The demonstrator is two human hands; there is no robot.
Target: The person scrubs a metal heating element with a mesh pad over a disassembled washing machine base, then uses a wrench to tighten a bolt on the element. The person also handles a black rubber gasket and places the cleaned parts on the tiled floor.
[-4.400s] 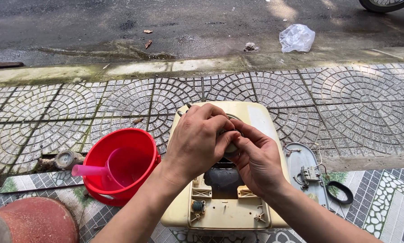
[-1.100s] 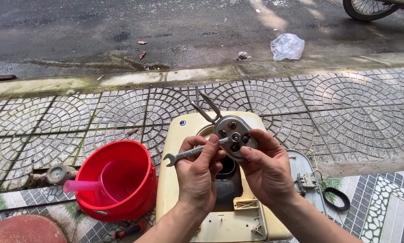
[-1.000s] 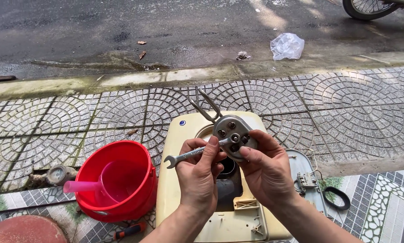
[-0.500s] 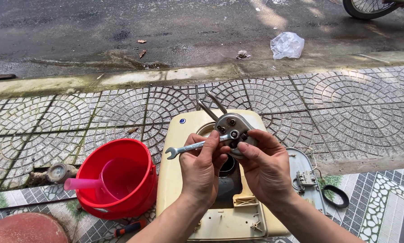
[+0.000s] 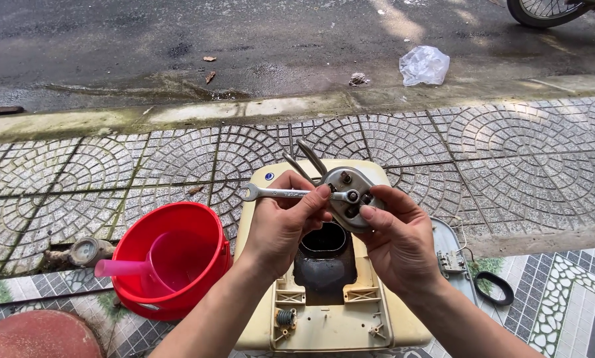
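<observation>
Compared with the frame half a second earlier, the spanner (image 5: pixel 291 193) is now tilted less and lies almost level, and the metal flange (image 5: pixel 352 197) is turned a little more toward the camera.

At the near edge of the pavement, a cream plastic appliance casing (image 5: pixel 324 301) is laid flat on its back, so that its dark oval opening (image 5: pixel 323 238) faces upward. Above this opening both hands are raised. The left hand (image 5: pixel 285 225) is closed around the shaft of the spanner, a slim, shiny steel tool whose ring end is set on a nut of the flange. The right hand (image 5: pixel 398 235) is gripping the flange by its rim, apparently to keep it steady against the turning. The flange is a round, dull grey disc with small terminals, and thin bent rods (image 5: pixel 304 159) are seen behind it.

Beside the left edge of the casing a smooth red plastic bucket (image 5: pixel 171 262) is standing, with a pink scoop (image 5: pixel 148 262) inside. Near the right edge a black rubber ring (image 5: pixel 494 288) is lying on the tiles. Farther away, past the mossy kerb, a crumpled clear plastic bag (image 5: pixel 423 64) is resting on the wet asphalt.
</observation>
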